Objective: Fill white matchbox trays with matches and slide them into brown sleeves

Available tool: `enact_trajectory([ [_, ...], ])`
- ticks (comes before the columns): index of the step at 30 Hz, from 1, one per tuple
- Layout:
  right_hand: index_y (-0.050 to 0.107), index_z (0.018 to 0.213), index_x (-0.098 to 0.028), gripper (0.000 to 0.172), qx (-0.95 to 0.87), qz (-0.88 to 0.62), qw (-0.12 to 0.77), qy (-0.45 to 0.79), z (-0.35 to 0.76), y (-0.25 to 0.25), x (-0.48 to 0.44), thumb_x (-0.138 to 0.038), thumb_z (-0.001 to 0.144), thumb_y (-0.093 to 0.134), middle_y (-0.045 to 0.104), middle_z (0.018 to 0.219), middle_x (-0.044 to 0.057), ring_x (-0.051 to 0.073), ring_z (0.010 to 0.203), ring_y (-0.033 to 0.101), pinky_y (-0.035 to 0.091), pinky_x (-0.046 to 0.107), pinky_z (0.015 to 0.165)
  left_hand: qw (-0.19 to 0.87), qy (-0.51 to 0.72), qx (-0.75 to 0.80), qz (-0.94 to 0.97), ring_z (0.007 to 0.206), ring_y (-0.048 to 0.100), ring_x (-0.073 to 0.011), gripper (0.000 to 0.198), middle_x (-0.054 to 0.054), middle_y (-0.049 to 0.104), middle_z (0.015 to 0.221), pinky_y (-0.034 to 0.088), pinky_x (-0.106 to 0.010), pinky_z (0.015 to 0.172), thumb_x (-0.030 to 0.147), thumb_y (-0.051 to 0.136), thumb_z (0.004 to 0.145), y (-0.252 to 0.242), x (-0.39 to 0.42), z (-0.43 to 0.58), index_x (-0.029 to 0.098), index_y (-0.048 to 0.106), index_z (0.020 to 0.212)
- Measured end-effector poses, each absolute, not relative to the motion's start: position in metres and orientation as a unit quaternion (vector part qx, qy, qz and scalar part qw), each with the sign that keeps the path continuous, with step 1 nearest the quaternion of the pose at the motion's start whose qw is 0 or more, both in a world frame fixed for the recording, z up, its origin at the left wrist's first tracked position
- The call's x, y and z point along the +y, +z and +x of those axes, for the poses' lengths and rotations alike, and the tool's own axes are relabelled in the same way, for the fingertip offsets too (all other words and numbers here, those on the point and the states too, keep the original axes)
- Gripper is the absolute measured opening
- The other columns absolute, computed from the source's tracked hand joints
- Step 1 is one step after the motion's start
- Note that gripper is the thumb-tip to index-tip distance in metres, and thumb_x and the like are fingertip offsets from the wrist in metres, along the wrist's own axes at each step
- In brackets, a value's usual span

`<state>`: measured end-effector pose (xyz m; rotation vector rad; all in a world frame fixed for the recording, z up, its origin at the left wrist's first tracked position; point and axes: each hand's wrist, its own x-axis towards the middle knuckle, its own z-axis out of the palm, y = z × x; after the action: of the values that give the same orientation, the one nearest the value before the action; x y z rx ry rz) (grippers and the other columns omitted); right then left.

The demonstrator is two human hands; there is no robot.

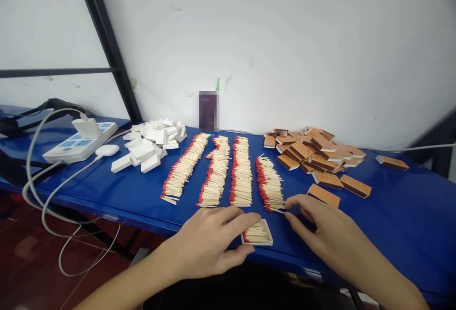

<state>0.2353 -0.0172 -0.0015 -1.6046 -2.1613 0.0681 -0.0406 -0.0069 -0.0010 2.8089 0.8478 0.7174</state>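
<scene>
Near the table's front edge lies a white inner matchbox tray point(270, 239), filled with red-tipped matches point(257, 234). My left hand point(215, 241) grips its left end, with a finger over the far side and the thumb at the near side. At the near end of the rightmost row of matches point(272, 186), my right hand point(317, 219) has its thumb and forefinger at the plain ends of the sticks, closed around a matchstick point(278, 211). Three longer rows of matches point(241, 172) lie to the left, red heads pointing left.
White trays point(153, 141) are piled at back left, and orange matchbox sleeves point(309, 150) at back right. A blurred dark rectangle point(208, 111) stands by the wall. A power strip point(83, 141) with white cables sits at the left of the blue table point(392, 224).
</scene>
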Motion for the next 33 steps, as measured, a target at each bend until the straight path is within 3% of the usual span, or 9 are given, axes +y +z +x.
enact_trajectory([
  [6, 0.058, 0.090, -0.027, 0.020, -0.790, -0.577, 0.197, 0.066, 0.232, -0.004, -0.018, -0.037, 0.101, 0.044, 0.068, 0.080, -0.001, 0.018, 0.071, 0.065, 0.044, 0.030, 0.060, 0.063, 0.237, 0.278, 0.929, 0.096, 0.073, -0.0248, 0.042, -0.003, 0.070, 0.118, 0.061, -0.037, 0.075, 0.030, 0.063, 0.096, -0.001, -0.007, -0.042, 0.027, 0.047, 0.135],
  [13, 0.055, 0.095, -0.027, 0.018, -0.822, -0.488, 0.235, 0.175, 0.210, 0.008, -0.032, -0.033, 0.105, 0.041, 0.066, 0.086, -0.002, 0.015, 0.075, 0.062, 0.047, 0.027, 0.067, 0.072, 0.252, 0.275, 0.925, 0.103, 0.073, -0.0265, 0.058, -0.005, 0.069, 0.127, 0.062, -0.040, 0.082, 0.029, 0.065, 0.095, -0.001, -0.007, -0.041, 0.028, 0.036, 0.146],
  [19, 0.054, 0.095, -0.025, 0.016, -0.828, -0.464, 0.224, 0.220, 0.193, 0.007, -0.033, -0.028, 0.105, 0.042, 0.066, 0.092, 0.000, 0.016, 0.081, 0.062, 0.047, 0.028, 0.071, 0.075, 0.250, 0.280, 0.924, 0.103, 0.072, -0.0276, 0.058, -0.006, 0.068, 0.129, 0.062, -0.041, 0.081, 0.031, 0.064, 0.096, -0.002, -0.007, -0.041, 0.029, 0.035, 0.146],
  [25, 0.054, 0.099, -0.026, 0.015, -0.805, -0.487, 0.296, 0.164, 0.206, 0.009, -0.030, -0.030, 0.105, 0.041, 0.064, 0.082, -0.002, 0.014, 0.068, 0.060, 0.046, 0.026, 0.063, 0.068, 0.258, 0.278, 0.923, 0.100, 0.073, -0.0255, 0.055, -0.006, 0.068, 0.125, 0.062, -0.039, 0.080, 0.032, 0.062, 0.097, -0.002, -0.007, -0.042, 0.029, 0.036, 0.146],
  [33, 0.060, 0.099, -0.026, 0.013, -0.784, -0.578, 0.226, 0.010, 0.230, 0.000, -0.015, -0.033, 0.098, 0.050, 0.060, 0.069, -0.002, 0.018, 0.059, 0.057, 0.040, 0.028, 0.053, 0.061, 0.288, 0.267, 0.918, 0.104, 0.070, -0.0217, 0.046, -0.004, 0.065, 0.125, 0.062, -0.034, 0.082, 0.021, 0.059, 0.098, -0.003, -0.008, -0.043, 0.029, 0.044, 0.140],
])
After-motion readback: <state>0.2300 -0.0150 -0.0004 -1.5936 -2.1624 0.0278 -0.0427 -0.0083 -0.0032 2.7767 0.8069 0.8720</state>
